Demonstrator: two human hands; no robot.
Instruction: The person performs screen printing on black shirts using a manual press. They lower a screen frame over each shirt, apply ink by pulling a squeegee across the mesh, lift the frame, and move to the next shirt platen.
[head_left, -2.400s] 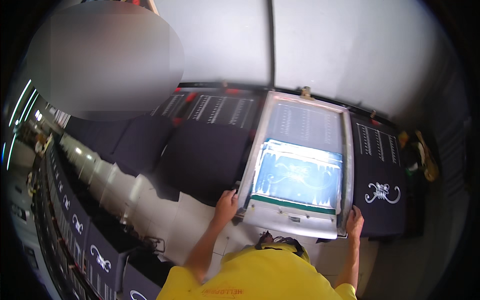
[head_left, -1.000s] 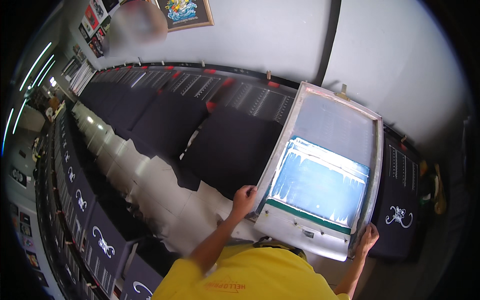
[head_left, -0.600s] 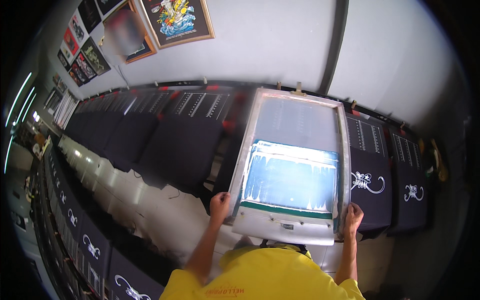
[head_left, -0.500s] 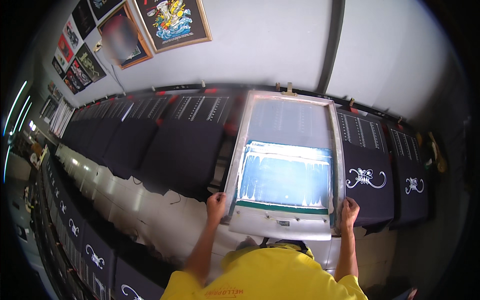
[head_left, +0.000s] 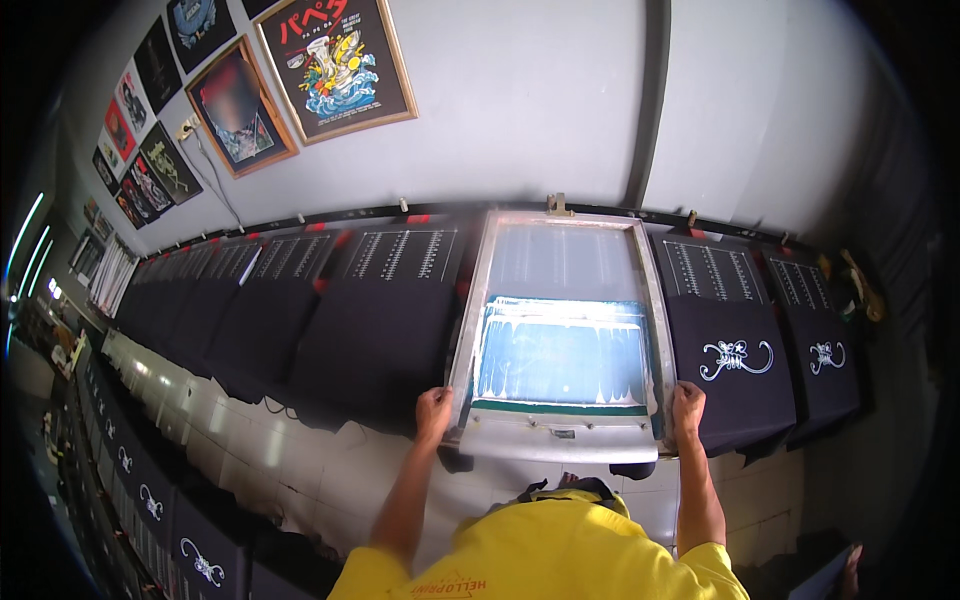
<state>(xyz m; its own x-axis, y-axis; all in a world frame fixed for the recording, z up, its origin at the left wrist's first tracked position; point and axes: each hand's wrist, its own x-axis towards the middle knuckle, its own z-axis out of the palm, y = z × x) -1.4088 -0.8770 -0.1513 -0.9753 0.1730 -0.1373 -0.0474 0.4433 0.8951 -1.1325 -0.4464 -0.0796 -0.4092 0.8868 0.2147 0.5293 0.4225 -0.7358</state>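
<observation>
A screen-printing frame (head_left: 655,315) with a pale metal rim lies before me over one of the dark shirts in the row. Its mesh is grey at the far end and blue-green nearer me, with white ink smeared around the blue part. My left hand (head_left: 433,412) is closed on the frame's left edge near its front corner. On the opposite edge my right hand (head_left: 688,408) grips at about the same height. A squeegee-like pale metal plate (head_left: 560,440) spans the frame's near end. The shirt beneath is mostly hidden.
Black shirts (head_left: 375,330) with white printed rows line the bench to the left. To the right, a black shirt (head_left: 735,400) bears a white curling design. A second row of printed shirts (head_left: 205,560) runs at lower left. A person's hand (head_left: 851,572) shows at lower right. Framed pictures (head_left: 335,75) hang on the wall.
My view has tilted, so the wall pictures and bench sit lower. Both hands stay on the frame's sides. The hand at lower right shows more fully.
</observation>
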